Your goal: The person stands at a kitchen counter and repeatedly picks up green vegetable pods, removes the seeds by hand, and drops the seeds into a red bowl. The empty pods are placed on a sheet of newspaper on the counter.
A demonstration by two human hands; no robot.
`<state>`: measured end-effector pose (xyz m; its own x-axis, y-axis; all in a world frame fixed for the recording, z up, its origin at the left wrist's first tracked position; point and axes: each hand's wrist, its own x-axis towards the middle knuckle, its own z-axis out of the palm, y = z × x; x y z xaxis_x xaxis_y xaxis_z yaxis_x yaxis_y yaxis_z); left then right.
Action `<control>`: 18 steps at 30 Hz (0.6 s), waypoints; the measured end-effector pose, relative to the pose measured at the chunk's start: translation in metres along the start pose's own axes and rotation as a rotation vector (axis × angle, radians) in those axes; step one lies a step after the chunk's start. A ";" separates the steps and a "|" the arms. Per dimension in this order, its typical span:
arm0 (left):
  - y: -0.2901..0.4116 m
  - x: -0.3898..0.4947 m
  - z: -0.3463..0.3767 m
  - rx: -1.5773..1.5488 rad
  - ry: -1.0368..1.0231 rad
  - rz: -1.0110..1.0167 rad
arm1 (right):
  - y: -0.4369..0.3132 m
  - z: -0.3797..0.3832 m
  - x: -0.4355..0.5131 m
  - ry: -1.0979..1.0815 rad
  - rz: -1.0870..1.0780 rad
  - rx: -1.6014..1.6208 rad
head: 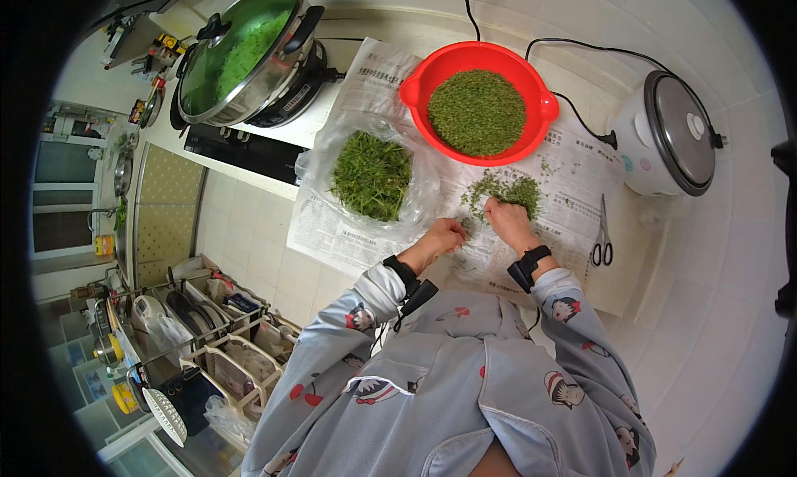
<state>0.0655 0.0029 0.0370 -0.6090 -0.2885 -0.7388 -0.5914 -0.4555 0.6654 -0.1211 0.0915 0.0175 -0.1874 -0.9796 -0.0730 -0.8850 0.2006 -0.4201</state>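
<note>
My left hand [443, 235] hovers low over spread newspaper [336, 243], fingertips drawn together near small green bits. Whether a sprig is between them is too small to tell. To its right, my right hand [509, 223] reaches to the near edge of a loose pile of green peppercorn sprigs [520, 190]; its fingertips are partly hidden. Behind the pile, a red plastic basin [412, 94] holds many small green peppercorns [478, 113]. An open clear plastic bag [426, 190], left of the pile, is filled with green stems and thorny-looking trimmings [372, 177].
Scissors [602, 234] lie at the right on the newspaper's edge. A rice cooker [669, 134] stands back right, with black cords [598, 48] behind the basin. A large lidded pot [249, 60] sits on an electric base at left. Below stands a cluttered rack [205, 334].
</note>
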 end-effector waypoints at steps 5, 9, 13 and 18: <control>0.001 0.003 0.004 -0.010 0.026 -0.006 | 0.002 0.005 -0.003 0.067 -0.081 -0.122; 0.002 0.008 0.005 -0.027 0.018 0.031 | 0.002 0.005 -0.004 0.031 -0.043 -0.129; 0.002 0.011 0.006 -0.026 0.027 0.034 | 0.000 0.006 -0.002 -0.024 -0.021 -0.159; 0.003 0.012 0.007 -0.036 0.041 0.021 | 0.002 0.001 -0.004 -0.029 0.021 -0.061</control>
<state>0.0526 0.0039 0.0312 -0.5987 -0.3318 -0.7290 -0.5589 -0.4788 0.6770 -0.1222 0.0955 0.0162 -0.1947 -0.9749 -0.1077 -0.9056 0.2209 -0.3621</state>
